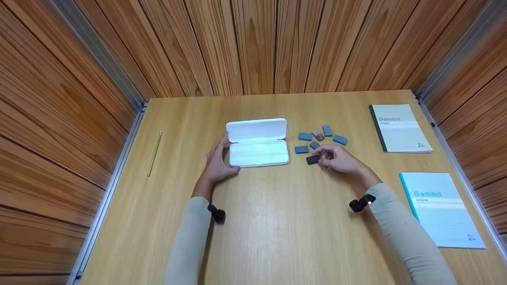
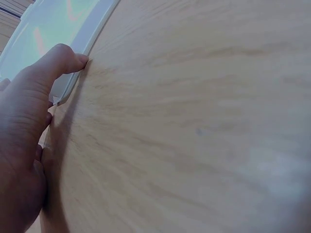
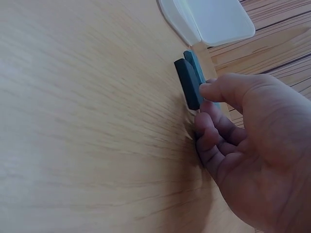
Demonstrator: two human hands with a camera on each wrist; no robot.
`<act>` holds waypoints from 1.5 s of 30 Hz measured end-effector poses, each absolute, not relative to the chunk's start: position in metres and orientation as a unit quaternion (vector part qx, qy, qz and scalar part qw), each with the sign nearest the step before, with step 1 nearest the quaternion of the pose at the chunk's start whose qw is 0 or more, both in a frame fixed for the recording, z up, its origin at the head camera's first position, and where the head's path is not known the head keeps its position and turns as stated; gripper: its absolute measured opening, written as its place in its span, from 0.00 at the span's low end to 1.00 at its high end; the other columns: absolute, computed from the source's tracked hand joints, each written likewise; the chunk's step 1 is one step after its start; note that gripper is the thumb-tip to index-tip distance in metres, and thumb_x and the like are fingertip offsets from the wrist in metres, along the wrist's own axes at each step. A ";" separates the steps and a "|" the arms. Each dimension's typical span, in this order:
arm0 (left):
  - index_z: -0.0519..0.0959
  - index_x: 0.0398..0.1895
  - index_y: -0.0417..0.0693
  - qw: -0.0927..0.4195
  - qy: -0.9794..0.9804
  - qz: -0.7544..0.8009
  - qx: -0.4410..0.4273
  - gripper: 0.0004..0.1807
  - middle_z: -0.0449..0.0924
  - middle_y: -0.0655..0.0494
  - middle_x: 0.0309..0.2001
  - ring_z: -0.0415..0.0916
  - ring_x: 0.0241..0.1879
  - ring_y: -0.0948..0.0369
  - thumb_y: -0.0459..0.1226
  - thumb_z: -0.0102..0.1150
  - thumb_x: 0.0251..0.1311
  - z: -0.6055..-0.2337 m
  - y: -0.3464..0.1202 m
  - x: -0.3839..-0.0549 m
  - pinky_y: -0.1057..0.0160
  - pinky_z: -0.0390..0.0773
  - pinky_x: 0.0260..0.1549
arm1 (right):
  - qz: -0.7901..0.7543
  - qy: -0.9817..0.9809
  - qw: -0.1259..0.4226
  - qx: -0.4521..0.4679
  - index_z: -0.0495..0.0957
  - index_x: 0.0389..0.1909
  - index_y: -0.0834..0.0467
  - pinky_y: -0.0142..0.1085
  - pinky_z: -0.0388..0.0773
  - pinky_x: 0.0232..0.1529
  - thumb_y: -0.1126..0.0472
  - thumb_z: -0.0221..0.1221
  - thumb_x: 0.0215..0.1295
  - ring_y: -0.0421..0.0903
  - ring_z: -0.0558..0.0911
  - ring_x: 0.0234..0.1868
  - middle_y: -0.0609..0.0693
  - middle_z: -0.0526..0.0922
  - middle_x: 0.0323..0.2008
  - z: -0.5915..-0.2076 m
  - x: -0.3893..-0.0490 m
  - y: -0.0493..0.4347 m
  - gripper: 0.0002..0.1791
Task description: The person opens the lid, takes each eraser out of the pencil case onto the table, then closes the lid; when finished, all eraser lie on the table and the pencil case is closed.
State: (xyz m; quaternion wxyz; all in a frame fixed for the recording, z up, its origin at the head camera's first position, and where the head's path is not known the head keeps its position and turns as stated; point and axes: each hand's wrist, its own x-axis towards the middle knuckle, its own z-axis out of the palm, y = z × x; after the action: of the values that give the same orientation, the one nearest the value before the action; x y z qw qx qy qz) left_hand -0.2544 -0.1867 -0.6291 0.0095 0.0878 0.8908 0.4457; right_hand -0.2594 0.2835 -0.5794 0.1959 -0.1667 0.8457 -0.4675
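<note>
An open white pencil case (image 1: 259, 153) lies on the table with its lid raised at the back. My left hand (image 1: 218, 163) grips its left end, the thumb at the front edge and the fingers behind; in the left wrist view the thumb (image 2: 63, 60) touches the rim. To the right of the case, my right hand (image 1: 336, 158) pinches a black eraser (image 1: 313, 159) between thumb and fingers, close to the tabletop. Several blue erasers (image 1: 301, 149) and a brownish one (image 1: 318, 135) lie just beyond that hand. In the right wrist view the pinched eraser (image 3: 188, 83) looks dark and slanted at its ends.
A gold pencil (image 1: 155, 153) lies far to the left. Two notebooks are on the right, a whitish one (image 1: 404, 134) at the back and a light blue one (image 1: 441, 213) nearer, beside my right forearm. Wooden panel walls (image 1: 253, 47) enclose the table.
</note>
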 end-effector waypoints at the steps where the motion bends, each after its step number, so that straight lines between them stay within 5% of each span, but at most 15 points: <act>1: 0.45 0.95 0.61 0.010 0.891 0.445 0.087 0.73 0.76 0.48 0.80 0.63 0.84 0.44 0.45 0.87 0.52 -0.629 -0.187 -0.254 0.33 0.46 0.86 | -0.466 0.846 0.196 -0.168 0.83 0.67 0.65 0.27 0.76 0.40 0.68 0.62 0.80 0.43 0.77 0.40 0.59 0.79 0.44 -0.578 -0.260 0.284 0.18; 12: 0.45 0.95 0.62 0.014 0.891 0.446 0.087 0.72 0.76 0.49 0.80 0.63 0.83 0.45 0.45 0.85 0.52 -0.627 -0.186 -0.256 0.34 0.47 0.85 | -0.458 0.851 0.175 -0.189 0.82 0.67 0.67 0.28 0.78 0.38 0.70 0.63 0.80 0.43 0.78 0.38 0.62 0.80 0.46 -0.566 -0.270 0.281 0.18; 15: 0.45 0.95 0.64 0.016 0.891 0.446 0.085 0.72 0.76 0.50 0.81 0.62 0.84 0.45 0.46 0.85 0.52 -0.627 -0.186 -0.256 0.35 0.47 0.86 | -0.459 0.851 0.171 -0.190 0.82 0.67 0.68 0.27 0.75 0.42 0.70 0.63 0.80 0.47 0.78 0.43 0.69 0.81 0.64 -0.562 -0.271 0.277 0.18; 18: 0.45 0.95 0.65 0.016 0.890 0.448 0.080 0.73 0.76 0.50 0.81 0.60 0.85 0.45 0.46 0.86 0.51 -0.627 -0.186 -0.256 0.35 0.46 0.86 | -0.463 0.849 0.166 -0.191 0.82 0.67 0.68 0.27 0.73 0.47 0.70 0.62 0.81 0.55 0.79 0.55 0.69 0.67 0.85 -0.558 -0.273 0.270 0.18; 20: 0.45 0.95 0.64 0.015 0.891 0.447 0.080 0.73 0.76 0.49 0.80 0.61 0.85 0.45 0.46 0.86 0.51 -0.626 -0.187 -0.255 0.35 0.47 0.86 | -0.464 0.850 0.162 -0.190 0.82 0.67 0.68 0.27 0.73 0.48 0.70 0.62 0.81 0.59 0.78 0.58 0.69 0.59 0.89 -0.554 -0.275 0.264 0.18; 24: 0.46 0.95 0.60 0.007 0.891 0.445 0.088 0.73 0.78 0.47 0.79 0.64 0.82 0.43 0.45 0.85 0.50 -0.625 -0.186 -0.254 0.34 0.48 0.85 | -0.463 0.852 0.148 -0.195 0.82 0.66 0.67 0.28 0.73 0.46 0.68 0.62 0.81 0.53 0.77 0.50 0.73 0.79 0.69 -0.550 -0.281 0.252 0.18; 28: 0.46 0.95 0.58 0.002 0.892 0.443 0.092 0.72 0.79 0.46 0.78 0.65 0.82 0.43 0.46 0.84 0.50 -0.625 -0.185 -0.253 0.34 0.48 0.85 | -0.463 0.854 0.134 -0.196 0.82 0.68 0.67 0.29 0.74 0.44 0.67 0.62 0.82 0.47 0.77 0.46 0.63 0.83 0.49 -0.548 -0.287 0.240 0.19; 37: 0.44 0.95 0.62 0.009 0.892 0.444 0.086 0.74 0.77 0.47 0.80 0.63 0.83 0.44 0.46 0.86 0.51 -0.626 -0.186 -0.252 0.34 0.48 0.86 | -0.485 0.849 0.137 -0.158 0.76 0.77 0.63 0.33 0.76 0.53 0.62 0.62 0.85 0.53 0.79 0.60 0.64 0.82 0.62 -0.552 -0.300 0.216 0.25; 45: 0.43 0.95 0.63 0.011 0.891 0.446 0.080 0.75 0.77 0.48 0.81 0.62 0.85 0.44 0.47 0.87 0.50 -0.625 -0.185 -0.251 0.34 0.47 0.87 | -0.506 0.842 0.134 -0.129 0.67 0.84 0.59 0.58 0.74 0.75 0.59 0.62 0.85 0.64 0.75 0.76 0.66 0.75 0.77 -0.551 -0.311 0.199 0.33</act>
State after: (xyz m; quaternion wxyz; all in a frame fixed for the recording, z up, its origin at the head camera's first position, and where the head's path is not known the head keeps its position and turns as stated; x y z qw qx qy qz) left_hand -0.2513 -0.1848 -0.6246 0.0115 0.0796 0.8914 0.4461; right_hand -0.3112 0.1988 -0.5508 0.1345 -0.1292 0.8423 -0.5057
